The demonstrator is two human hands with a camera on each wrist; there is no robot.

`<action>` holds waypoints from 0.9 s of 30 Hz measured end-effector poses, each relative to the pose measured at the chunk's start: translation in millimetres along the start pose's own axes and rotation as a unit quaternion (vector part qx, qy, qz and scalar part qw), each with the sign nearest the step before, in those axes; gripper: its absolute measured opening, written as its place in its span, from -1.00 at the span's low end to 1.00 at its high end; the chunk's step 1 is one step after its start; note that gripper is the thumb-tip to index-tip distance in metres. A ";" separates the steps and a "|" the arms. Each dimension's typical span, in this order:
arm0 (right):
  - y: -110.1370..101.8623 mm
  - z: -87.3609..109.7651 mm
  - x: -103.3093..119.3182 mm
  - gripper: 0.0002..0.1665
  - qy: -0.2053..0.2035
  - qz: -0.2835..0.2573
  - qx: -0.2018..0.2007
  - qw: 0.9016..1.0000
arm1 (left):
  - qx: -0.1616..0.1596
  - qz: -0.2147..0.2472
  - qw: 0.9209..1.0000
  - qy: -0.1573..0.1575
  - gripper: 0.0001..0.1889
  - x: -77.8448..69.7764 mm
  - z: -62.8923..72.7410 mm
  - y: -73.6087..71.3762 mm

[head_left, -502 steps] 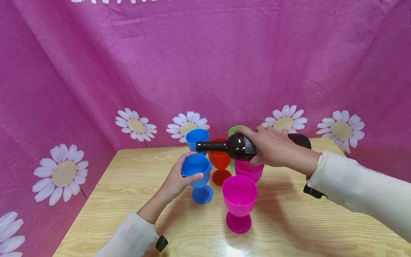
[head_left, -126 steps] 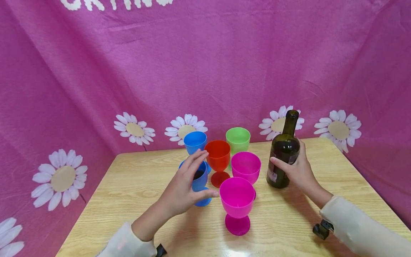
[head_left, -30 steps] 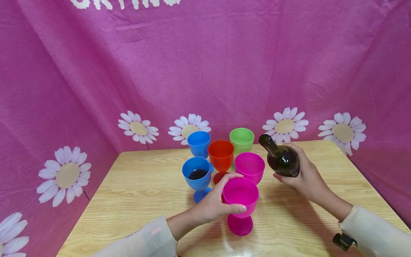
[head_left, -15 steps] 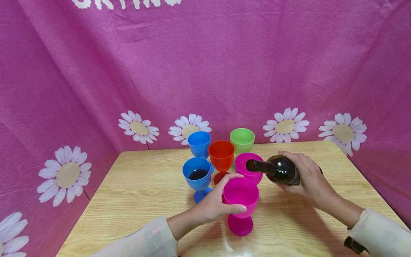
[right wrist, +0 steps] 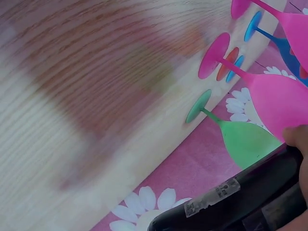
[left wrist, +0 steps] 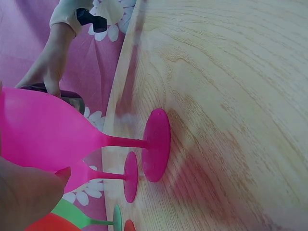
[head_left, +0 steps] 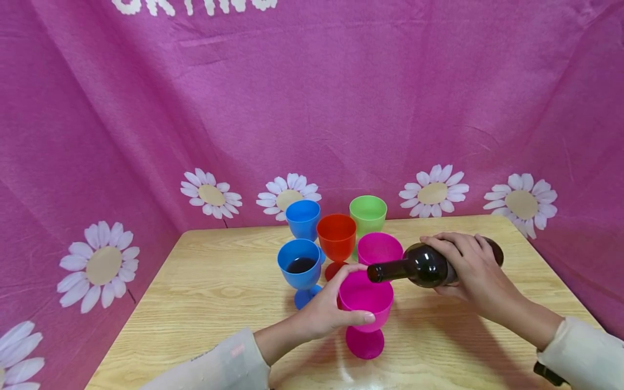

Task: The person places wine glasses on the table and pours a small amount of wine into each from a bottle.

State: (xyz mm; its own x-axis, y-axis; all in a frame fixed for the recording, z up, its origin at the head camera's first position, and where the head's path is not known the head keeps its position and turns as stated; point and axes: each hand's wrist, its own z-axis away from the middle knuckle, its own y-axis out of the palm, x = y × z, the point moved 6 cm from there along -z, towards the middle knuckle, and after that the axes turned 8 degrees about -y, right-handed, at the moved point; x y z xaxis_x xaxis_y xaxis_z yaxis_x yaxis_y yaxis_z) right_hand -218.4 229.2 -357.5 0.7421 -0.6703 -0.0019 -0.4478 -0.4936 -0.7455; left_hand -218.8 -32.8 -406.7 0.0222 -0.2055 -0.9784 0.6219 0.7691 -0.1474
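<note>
My left hand [head_left: 324,310] grips the bowl of the front pink goblet [head_left: 366,303], which stands upright on the table; its round foot [left wrist: 157,144] rests on the wood in the left wrist view. My right hand [head_left: 480,276] holds a dark wine bottle [head_left: 429,265] tipped nearly level, its neck pointing left. The bottle's mouth is over the rim of that pink goblet. No stream of liquid can be made out. In the right wrist view the bottle's labelled side [right wrist: 211,197] shows beneath the hand.
Behind stand a second pink goblet [head_left: 380,248], a red goblet [head_left: 336,238], a green goblet [head_left: 368,214] and a back blue goblet [head_left: 303,219]. The front blue goblet [head_left: 299,265] contains dark liquid. A flowered pink cloth [head_left: 312,108] hangs behind the wooden table [head_left: 209,292].
Earlier the bottle poured toward the front blue goblet, then stood upright. My left hand moved to the front pink goblet. Over the last second the bottle tipped left and its mouth came over that goblet.
</note>
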 end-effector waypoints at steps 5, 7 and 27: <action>-2.6 -2.0 1.5 0.26 -0.016 0.026 0.016 0.999 | 0.004 0.006 1.000 0.004 -0.22 -0.1 -0.2 0.4; -3.6 -2.7 2.0 0.30 -0.023 0.037 0.020 0.999 | 0.002 0.006 1.000 0.002 -0.22 -0.1 -0.2 0.3; -11.5 -4.8 -2.4 0.21 -0.046 0.092 0.041 0.994 | -0.006 0.003 1.000 -0.007 -0.22 0.8 -0.8 1.2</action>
State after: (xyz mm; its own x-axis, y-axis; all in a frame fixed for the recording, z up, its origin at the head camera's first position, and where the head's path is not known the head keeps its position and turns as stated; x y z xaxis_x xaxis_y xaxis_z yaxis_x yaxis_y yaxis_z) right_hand -217.4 233.8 -345.7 0.6947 -0.6904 -0.2017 -0.5413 -0.3171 -0.7788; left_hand -218.7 -31.5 -407.8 0.0376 -0.2091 -0.9772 0.6129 0.7772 -0.1427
